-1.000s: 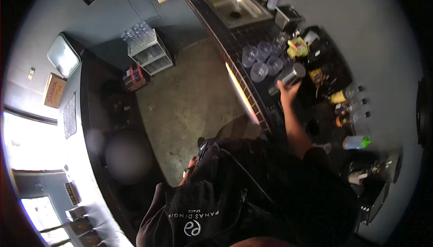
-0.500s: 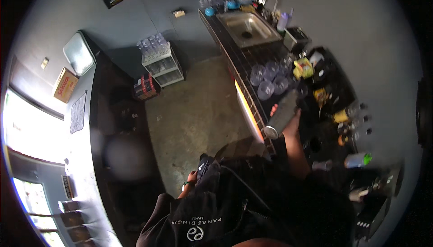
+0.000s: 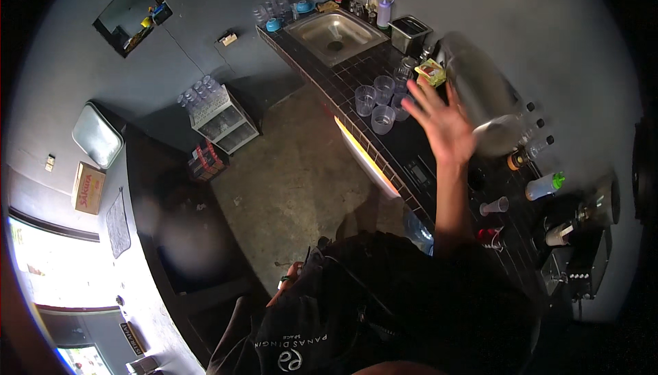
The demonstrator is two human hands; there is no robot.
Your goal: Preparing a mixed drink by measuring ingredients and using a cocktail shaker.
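Observation:
My right hand (image 3: 449, 132) reaches over the counter, palm up with its fingers spread. Just to its right is a large grey metal cylinder (image 3: 483, 91), probably a shaker tin, smeared by motion and tilted. No fingers wrap round it; it looks nearer to the camera than the hand. Several clear plastic cups (image 3: 383, 120) stand on the counter left of the hand, close to a yellow packet (image 3: 431, 73). My left hand (image 3: 293, 273), with a band at the wrist, is low beside my dark jacket; its fingers are too small and partly hidden to read.
A steel sink (image 3: 336, 38) is set into the black tiled counter (image 3: 404, 152). A small scale (image 3: 418, 171), a squeeze bottle (image 3: 545, 186) with a green cap and a coffee machine (image 3: 582, 265) are on the right. A white rack (image 3: 226, 125) stands by the far wall.
My right hand has opened from round the grey cylinder, which now shows larger, up and right of its earlier place. The head view has shifted, with the room lying at another angle.

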